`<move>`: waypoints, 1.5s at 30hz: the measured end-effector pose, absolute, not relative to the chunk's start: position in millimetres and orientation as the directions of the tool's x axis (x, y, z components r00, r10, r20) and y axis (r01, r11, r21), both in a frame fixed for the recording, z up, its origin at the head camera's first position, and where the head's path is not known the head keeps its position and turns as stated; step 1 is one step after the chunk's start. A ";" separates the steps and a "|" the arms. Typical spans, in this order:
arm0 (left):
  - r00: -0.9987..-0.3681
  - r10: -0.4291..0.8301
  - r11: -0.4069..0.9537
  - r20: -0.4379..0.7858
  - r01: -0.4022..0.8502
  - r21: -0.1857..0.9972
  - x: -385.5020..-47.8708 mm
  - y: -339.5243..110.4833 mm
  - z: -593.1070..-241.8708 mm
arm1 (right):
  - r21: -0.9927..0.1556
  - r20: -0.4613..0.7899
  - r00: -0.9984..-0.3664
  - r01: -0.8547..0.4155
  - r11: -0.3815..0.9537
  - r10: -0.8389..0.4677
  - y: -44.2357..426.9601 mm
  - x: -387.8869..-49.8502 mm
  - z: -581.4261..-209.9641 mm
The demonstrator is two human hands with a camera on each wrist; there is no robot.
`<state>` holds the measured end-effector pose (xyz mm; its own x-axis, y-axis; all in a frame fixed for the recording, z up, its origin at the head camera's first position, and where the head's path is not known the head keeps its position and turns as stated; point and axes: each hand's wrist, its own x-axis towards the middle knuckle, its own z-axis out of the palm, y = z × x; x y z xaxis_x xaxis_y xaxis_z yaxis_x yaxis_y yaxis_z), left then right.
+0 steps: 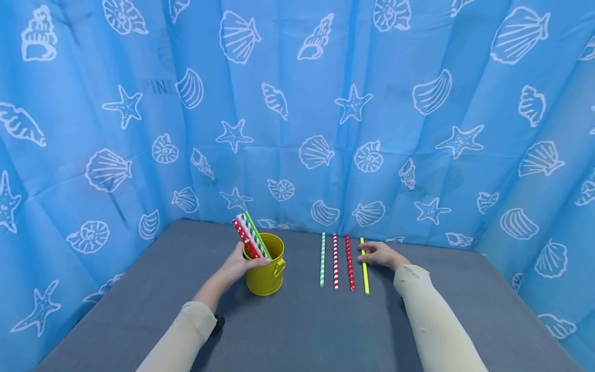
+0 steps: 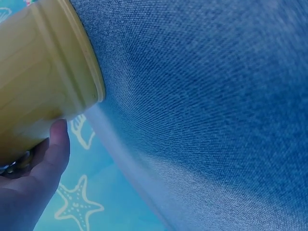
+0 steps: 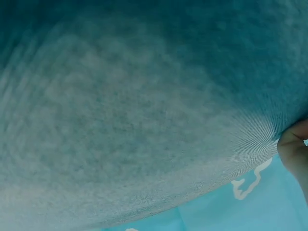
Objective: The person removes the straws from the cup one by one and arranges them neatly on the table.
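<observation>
My left hand (image 1: 239, 266) grips the yellow metal bucket (image 1: 264, 281) near its rim, with the thumb along the front side. Several paper straws (image 1: 251, 235) in red, pink, green-striped and plain green lean out of the bucket's left side, above that hand. In the left wrist view, the bucket (image 2: 43, 72) appears sideways with a finger against its wall. My right hand (image 1: 378, 254) pinches the upper part of a yellow straw (image 1: 365, 279) lying on the table. The right wrist view catches only part of the hand (image 3: 294, 144), and the straw is hidden there.
Left of the yellow straw lie a pale green striped straw (image 1: 323, 261), a red-and-white striped straw (image 1: 335, 261) and a red dotted straw (image 1: 349, 263), roughly parallel. A grey cloth covers the table (image 1: 297, 330). A blue shell-print curtain (image 1: 297, 129) hangs behind it and along both sides.
</observation>
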<state>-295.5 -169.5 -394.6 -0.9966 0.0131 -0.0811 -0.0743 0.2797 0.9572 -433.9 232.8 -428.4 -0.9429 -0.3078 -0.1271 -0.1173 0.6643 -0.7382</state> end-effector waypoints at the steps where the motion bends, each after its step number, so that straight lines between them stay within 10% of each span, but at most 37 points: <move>1: -0.997 0.015 0.277 -0.080 -0.072 0.958 -295.2 -169.7 -394.3 | -0.737 -0.130 -0.941 -0.118 0.665 -0.311 232.7 -433.0 -427.7; 27: -0.996 0.041 0.279 -0.076 -0.062 0.958 -292.7 -169.6 -394.2 | -0.497 -0.335 -0.909 -0.053 0.866 -0.248 236.1 -406.1 -418.9; 45: -0.996 0.041 0.283 -0.085 -0.070 0.957 -292.9 -169.5 -397.1 | -0.585 -0.296 -0.888 -0.123 0.801 -0.352 244.9 -392.8 -411.0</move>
